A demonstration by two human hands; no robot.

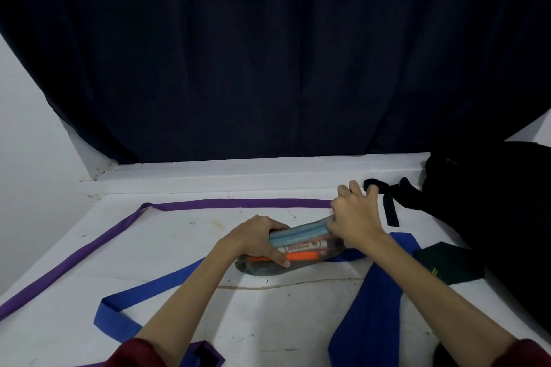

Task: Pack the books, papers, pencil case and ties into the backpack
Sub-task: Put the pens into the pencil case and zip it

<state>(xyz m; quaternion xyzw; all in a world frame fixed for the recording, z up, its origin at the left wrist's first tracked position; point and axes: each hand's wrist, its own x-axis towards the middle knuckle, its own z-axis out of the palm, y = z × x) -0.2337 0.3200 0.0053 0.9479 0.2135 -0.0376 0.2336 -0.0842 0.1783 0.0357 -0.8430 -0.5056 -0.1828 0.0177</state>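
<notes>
A dark curtain (268,53) hangs behind the white tabletop (179,247). At centre lies the clear pencil case (301,247), soft and lumpy with markers, best taken by both ends. The left hand (259,238) curls round its 9 o'clock end; the right hand (354,214) pinches the 3 o'clock end, forearms converging. The backpack (492,202) sits at 3 o'clock.

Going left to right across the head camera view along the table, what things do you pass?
Purple tie → left hand → pencil case → right hand → dark green book → black backpack. The blue tie is left out; it stretches across the middle.
</notes>
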